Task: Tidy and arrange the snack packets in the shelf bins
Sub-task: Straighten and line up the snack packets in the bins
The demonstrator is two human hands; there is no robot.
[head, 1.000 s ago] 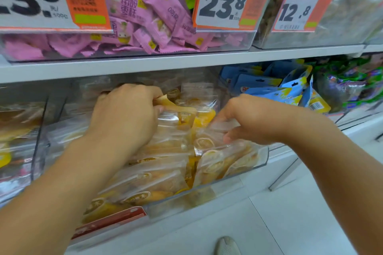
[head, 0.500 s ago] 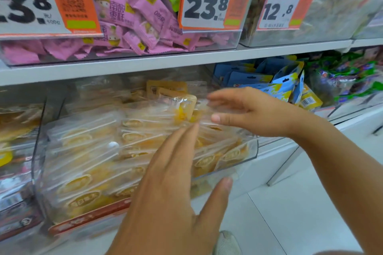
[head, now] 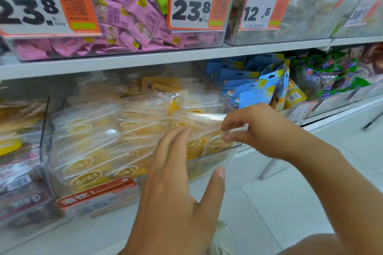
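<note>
Snack packets (head: pixel 124 130), clear-wrapped and yellow inside, lie stacked flat in the clear bin (head: pixel 46 151) on the lower shelf. Right hand (head: pixel 259 130) pinches the clear edge of one packet at the bin's right end, thumb and fingers closed on the wrapper. Left hand (head: pixel 176 192) hovers flat in front of the bin, fingers straight, thumb spread, holding nothing. Pink packets (head: pixel 128 18) fill the bin above; blue pouches (head: pixel 255 87) sit to the right.

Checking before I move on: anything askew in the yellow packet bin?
Yes. At the back of the clear bin, a yellow packet lies tilted with its barcode up, unlike the flat rows in front.
</note>
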